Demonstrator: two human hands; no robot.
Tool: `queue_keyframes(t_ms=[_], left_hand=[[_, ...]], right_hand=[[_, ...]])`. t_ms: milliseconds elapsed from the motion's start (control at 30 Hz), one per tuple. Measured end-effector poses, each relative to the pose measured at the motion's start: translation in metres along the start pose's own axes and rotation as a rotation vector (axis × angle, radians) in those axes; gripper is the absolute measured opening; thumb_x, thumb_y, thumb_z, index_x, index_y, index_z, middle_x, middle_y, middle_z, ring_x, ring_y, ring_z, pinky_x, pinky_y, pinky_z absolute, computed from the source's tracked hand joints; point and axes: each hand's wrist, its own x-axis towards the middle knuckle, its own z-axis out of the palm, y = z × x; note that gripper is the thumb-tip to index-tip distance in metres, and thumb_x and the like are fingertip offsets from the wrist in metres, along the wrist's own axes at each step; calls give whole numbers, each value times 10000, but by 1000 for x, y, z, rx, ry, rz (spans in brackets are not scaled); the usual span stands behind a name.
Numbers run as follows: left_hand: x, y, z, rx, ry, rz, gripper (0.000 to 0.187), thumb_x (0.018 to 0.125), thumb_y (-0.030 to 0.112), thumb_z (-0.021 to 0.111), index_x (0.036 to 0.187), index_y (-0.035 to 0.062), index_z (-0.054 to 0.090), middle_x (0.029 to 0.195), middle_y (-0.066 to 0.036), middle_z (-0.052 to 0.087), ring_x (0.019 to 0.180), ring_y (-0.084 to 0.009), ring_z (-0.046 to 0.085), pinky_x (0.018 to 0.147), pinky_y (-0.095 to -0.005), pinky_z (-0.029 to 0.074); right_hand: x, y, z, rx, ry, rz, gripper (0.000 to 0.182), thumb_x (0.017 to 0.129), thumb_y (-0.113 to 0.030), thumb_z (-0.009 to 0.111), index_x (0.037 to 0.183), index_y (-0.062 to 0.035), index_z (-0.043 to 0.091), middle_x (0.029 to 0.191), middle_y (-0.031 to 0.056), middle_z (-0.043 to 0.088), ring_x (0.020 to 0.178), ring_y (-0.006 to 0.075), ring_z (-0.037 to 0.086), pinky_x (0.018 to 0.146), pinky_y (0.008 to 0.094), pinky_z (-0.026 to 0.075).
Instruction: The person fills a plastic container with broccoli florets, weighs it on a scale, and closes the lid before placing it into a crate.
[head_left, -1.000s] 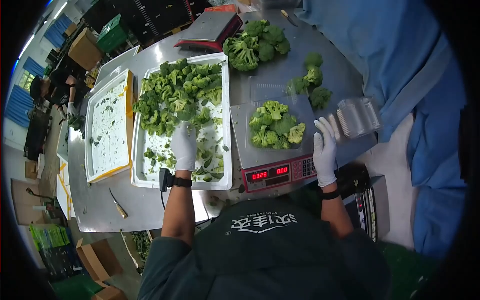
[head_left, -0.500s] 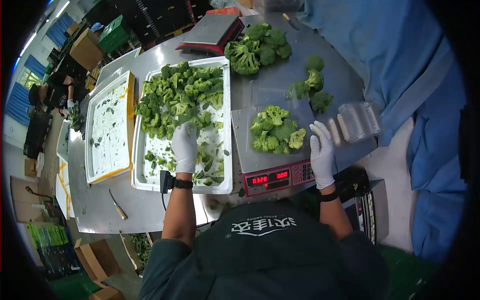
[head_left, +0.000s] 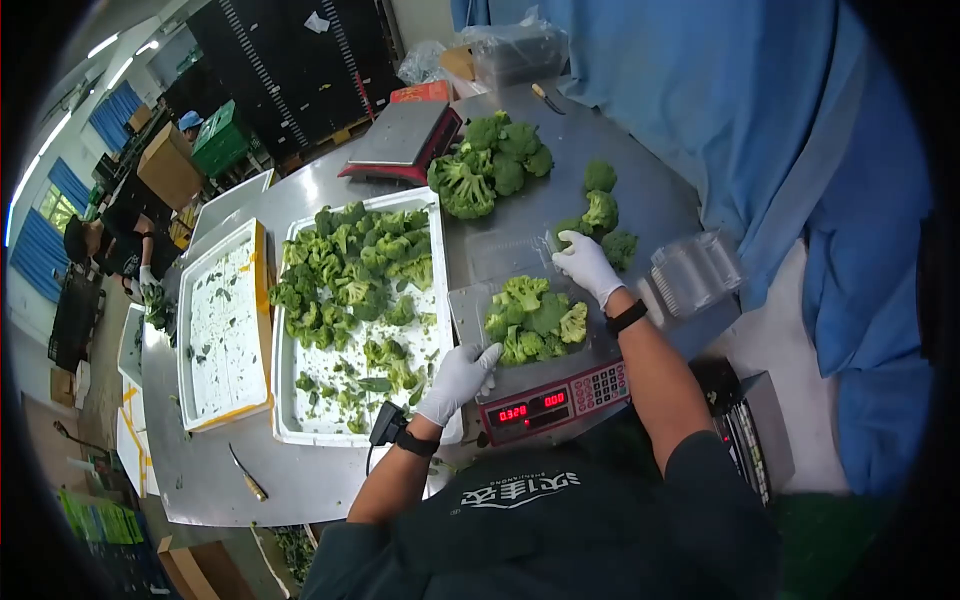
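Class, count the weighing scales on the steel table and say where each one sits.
2. One scale with a lit red display sits nearest the person, carrying broccoli florets; a second, red-edged scale stands bare at the table's far side. Others may lie out of view.

Two scales (head_left: pixel 545 385) (head_left: pixel 400 140), two white trays (head_left: pixel 285 425) (head_left: pixel 190 400), two knives (head_left: pixel 246 476) (head_left: pixel 545 97) (one far back).

1. The left hand (head_left: pixel 457 380) and right hand (head_left: pixel 587 265) wear white gloves.
2. The broccoli florets (head_left: pixel 535 322) are green, some yellowish.
3. The scale (head_left: pixel 550 398) has red digits on a red front.
4. The tray (head_left: pixel 283 420) is white.
5. The cloth (head_left: pixel 780 130) is blue.
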Motion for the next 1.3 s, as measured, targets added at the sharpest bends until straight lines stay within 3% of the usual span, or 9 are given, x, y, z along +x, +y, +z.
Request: queue_keyframes(t_ms=[133, 333, 433, 533, 633, 867, 967, 1133, 1300], left_hand=[[-3, -1, -2, -154, -14, -59, 491, 1064, 474, 606, 857, 33, 658, 623, -31, 653, 527, -122, 640, 475, -280, 491], [1, -18, -25, -576, -329, -115, 842, 1041, 766, 216, 994, 37, 635, 854, -132, 728, 768, -244, 745, 707, -326, 609], [-7, -5, -25, -564, -347, -100, 783, 1060, 726, 289, 998, 28, 640, 870, -130, 731, 807, -251, 760, 748, -346, 625], [-6, -2, -21, -501, -327, -71, 465, 1065, 464, 602, 1117, 2, 592, 932, -136, 732, 856, -253, 772, 780, -337, 634], [-9, -2, -18, -576, -329, -104, 402, 1046, 371, 665, 1159, -1, 565, 958, -146, 730, 856, -258, 773, 781, -340, 638], [-9, -5, -10, -620, -225, -142, 200, 1028, 203, 661, 1077, 46, 547, 934, -125, 707, 829, -281, 769, 757, -375, 661], [-6, -11, -6, -692, -104, -129, 116, 1009, 116, 632, 1050, 67, 534, 885, -99, 683, 794, -273, 762, 728, -376, 670], [-9, -10, -3, -776, -126, -125, 115, 997, 63, 616, 1056, 88, 521, 852, -95, 662, 767, -267, 752, 703, -373, 673], [-8, -11, 2, -812, -131, -97, 122, 994, 36, 608, 1035, 89, 506, 851, -93, 655, 777, -263, 744, 705, -389, 672]], right_hand=[[-30, -30, -16, 199, 53, -141, 469, 942, -102, 665, 1401, -20, 613, 954, 92, 721, 784, 196, 657, 761, 323, 541], [-114, -37, -51, -234, 8, -571, 481, 920, 5, 594, 1391, -87, 626, 1178, 147, 680, 1110, 374, 633, 970, 463, 519], [-139, -31, -47, -251, 8, -511, 454, 940, 18, 599, 1385, -66, 625, 1305, 135, 681, 1202, 315, 652, 1045, 399, 505], [-149, -20, -38, 224, 44, -258, 395, 988, -11, 573, 1376, -43, 642, 1348, 129, 674, 1255, 257, 636, 1074, 378, 484], [-159, -5, -26, 254, 125, -21, 351, 1014, -25, 557, 1350, -11, 660, 1375, 129, 662, 1310, 233, 606, 1119, 363, 450], [-174, -1, -1, 160, 155, -229, 345, 1036, -74, 571, 1355, 32, 650, 1440, 135, 620, 1321, 232, 593, 1126, 353, 446], [-173, 16, -16, 681, -113, 35, 373, 1106, -214, 534, 1380, 15, 643, 1406, 101, 643, 1271, 205, 620, 1070, 362, 493], [-159, -9, -21, 535, 47, -14, 422, 1098, -247, 584, 1391, 55, 613, 1332, 138, 680, 1266, 224, 622, 1068, 332, 479], [-155, -5, -5, 351, -5, -130, 515, 1107, -317, 559, 1460, 60, 551, 1452, 162, 623, 1372, 262, 554, 1165, 346, 393]])
